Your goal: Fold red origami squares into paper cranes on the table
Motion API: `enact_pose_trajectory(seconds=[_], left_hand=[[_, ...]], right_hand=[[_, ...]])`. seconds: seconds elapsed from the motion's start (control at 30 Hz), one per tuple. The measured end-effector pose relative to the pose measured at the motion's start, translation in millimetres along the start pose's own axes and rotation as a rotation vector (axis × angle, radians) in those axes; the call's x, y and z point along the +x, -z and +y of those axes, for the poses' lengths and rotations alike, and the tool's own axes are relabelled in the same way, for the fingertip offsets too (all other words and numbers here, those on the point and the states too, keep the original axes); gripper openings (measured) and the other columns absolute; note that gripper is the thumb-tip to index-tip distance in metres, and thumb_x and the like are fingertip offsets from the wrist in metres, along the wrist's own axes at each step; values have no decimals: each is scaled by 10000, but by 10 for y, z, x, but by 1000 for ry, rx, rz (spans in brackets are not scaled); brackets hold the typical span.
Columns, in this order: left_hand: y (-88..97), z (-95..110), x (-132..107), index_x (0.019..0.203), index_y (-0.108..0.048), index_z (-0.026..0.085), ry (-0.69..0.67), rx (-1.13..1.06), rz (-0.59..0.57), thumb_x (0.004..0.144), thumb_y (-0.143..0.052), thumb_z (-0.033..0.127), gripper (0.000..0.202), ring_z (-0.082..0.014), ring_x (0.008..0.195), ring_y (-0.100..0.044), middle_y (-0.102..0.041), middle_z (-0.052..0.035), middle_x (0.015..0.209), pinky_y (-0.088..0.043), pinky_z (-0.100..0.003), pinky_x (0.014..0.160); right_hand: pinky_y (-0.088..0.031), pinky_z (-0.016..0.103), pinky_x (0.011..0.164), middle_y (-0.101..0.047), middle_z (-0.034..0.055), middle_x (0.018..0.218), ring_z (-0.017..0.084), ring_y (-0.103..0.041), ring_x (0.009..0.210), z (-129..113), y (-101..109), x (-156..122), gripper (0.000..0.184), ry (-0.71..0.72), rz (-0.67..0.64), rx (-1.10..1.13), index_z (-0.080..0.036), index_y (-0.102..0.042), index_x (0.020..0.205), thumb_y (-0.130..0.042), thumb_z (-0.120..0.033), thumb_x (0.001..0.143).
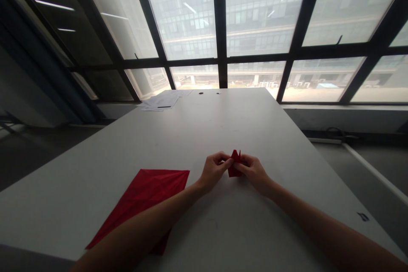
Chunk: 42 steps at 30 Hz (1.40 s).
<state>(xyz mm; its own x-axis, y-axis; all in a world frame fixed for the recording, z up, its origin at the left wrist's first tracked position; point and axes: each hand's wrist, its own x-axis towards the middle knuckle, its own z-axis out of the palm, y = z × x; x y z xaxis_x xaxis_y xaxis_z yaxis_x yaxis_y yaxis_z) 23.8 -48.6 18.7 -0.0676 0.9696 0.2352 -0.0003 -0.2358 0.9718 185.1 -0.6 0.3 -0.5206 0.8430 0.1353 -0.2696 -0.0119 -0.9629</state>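
Note:
Between my two hands, a small red folded paper piece [235,171] with pointed tips at its top is held above the white table. My left hand [214,170] pinches its left side, thumb in front. On the opposite side my right hand [255,173] grips it with thumb and fingers. The fingers behind the paper are partly hidden. A larger sheet of red paper [149,187], creased across its surface, lies flat on the table to the left, partly covered by my left forearm.
The long white table [204,131] stretches toward large dark-framed windows [255,17]. Loose white papers [162,100] lie at its far left, with a dark thin item on them. A small dark mark [362,216] shows near the right edge. A blue curtain [41,59] hangs at left.

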Motion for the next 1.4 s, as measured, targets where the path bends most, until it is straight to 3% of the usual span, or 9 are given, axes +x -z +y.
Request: enact_pose_trajectory(seconds=[0.17,0.5,0.83,1.0,1.17,1.33,1.4], left_hand=[[-7,-17,2,1007,-721,131,41,53,-44,790,-764,354,315,-209,840,-648,-718,-99,953,-523,-306,741],[5,-28,-2,736,-670,126,48,-76,24,773,-771,362,260,-122,660,-564,-645,-15,704,-440,-240,651],[0,-23,17,746,-639,129,52,-12,24,797,-741,399,293,-121,660,-548,-610,-9,703,-427,-228,629],[13,-32,32,848,-659,142,121,-14,-3,811,-720,438,305,-143,700,-589,-656,-28,781,-460,-250,650],[39,-59,41,783,-665,138,90,19,24,810,-722,441,308,-146,698,-592,-658,-30,748,-469,-261,671],[29,-53,31,1010,-690,147,143,-2,-37,807,-735,431,352,-166,767,-638,-711,-57,875,-476,-269,701],[22,-52,27,993,-698,139,155,-1,-57,781,-763,417,355,-176,781,-645,-718,-67,884,-477,-273,708]], right_hand=[[-524,352,746,-723,56,871,200,-653,775,21,22,17,307,-49,-13,109,-167,-734,945,-794,-390,743],[-481,303,704,-713,50,843,177,-622,753,3,9,-1,288,2,-19,-36,-156,-737,901,-762,-412,770],[-473,286,661,-704,36,778,159,-605,699,-30,-6,1,256,3,-11,-79,-149,-732,838,-753,-392,762],[-504,318,729,-737,68,869,197,-652,778,-15,2,2,295,-31,54,20,-153,-744,909,-763,-400,749],[-507,311,713,-739,61,838,194,-654,757,-12,11,4,281,-39,78,38,-158,-753,886,-784,-387,727],[-510,324,733,-745,66,852,199,-664,763,-11,12,11,293,-40,89,124,-156,-756,901,-791,-390,727],[-512,331,752,-748,69,869,206,-667,785,3,18,19,301,-32,113,148,-157,-758,902,-795,-394,722]])
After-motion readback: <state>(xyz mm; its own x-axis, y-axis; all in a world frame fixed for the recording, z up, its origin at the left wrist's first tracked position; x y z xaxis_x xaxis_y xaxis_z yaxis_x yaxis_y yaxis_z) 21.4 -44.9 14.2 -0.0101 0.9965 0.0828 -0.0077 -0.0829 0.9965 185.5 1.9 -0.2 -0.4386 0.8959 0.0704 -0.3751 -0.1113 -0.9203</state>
